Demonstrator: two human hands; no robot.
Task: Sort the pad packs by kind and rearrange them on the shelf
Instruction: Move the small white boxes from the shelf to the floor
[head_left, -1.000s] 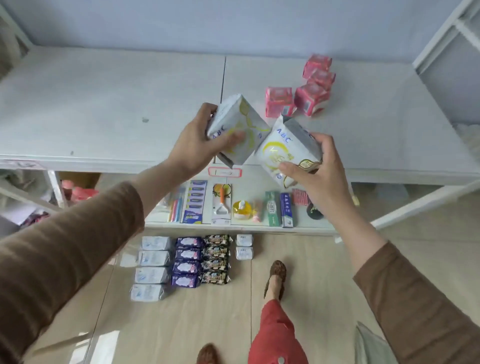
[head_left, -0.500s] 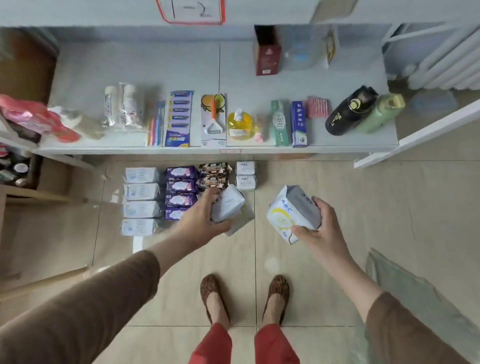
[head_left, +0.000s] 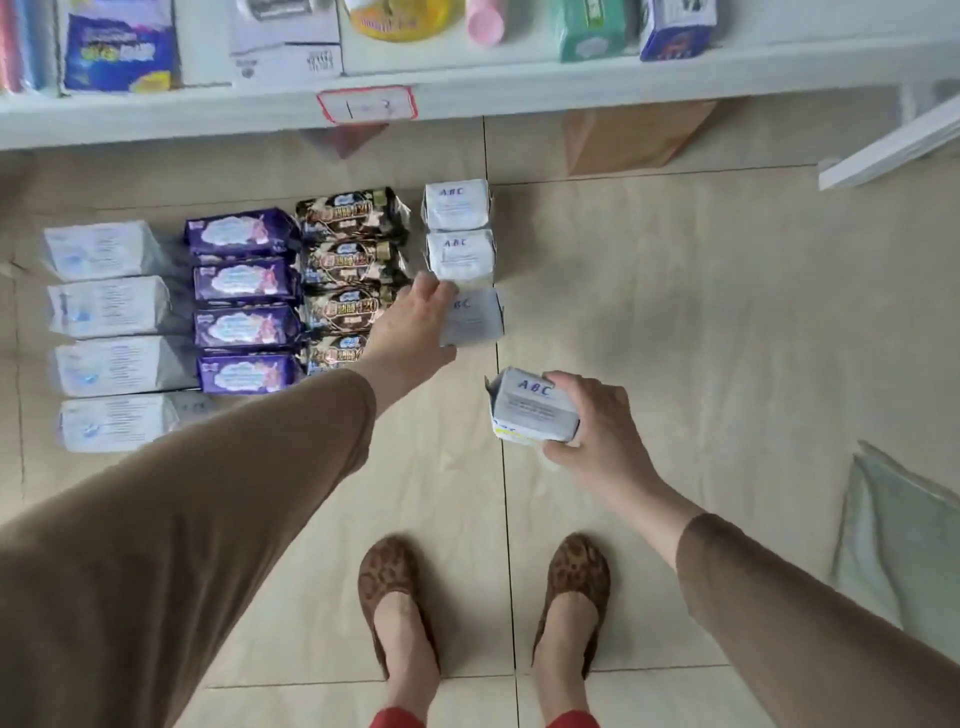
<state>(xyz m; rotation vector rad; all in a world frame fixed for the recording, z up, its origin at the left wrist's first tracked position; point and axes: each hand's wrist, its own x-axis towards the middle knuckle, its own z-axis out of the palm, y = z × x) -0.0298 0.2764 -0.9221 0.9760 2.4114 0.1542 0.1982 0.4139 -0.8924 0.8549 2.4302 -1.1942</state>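
White ABC pack (head_left: 535, 408) gripped in rt hand (head_left: 597, 431); lt hand (head_left: 415, 325) on 3rd pack (head_left: 475, 319).

Four pale white-blue packs (head_left: 106, 312) line up in the leftmost column, then four purple packs (head_left: 244, 296) with a white cloud-like patch, then black packs (head_left: 350, 270) with gold lettering. White packs (head_left: 457, 228) carry blue "ABC" letters, and so does the one in the right hand (head_left: 597, 431), its white pack (head_left: 532, 410) showing a touch of yellow at the lower edge. Sleeves (head_left: 182, 545) are brown. Shoes (head_left: 395, 587) wear a brown leopard print, with red trousers below them. The floor (head_left: 701, 312) is beige tile; the shelf (head_left: 519, 88) is white with a red-bordered label (head_left: 366, 105).
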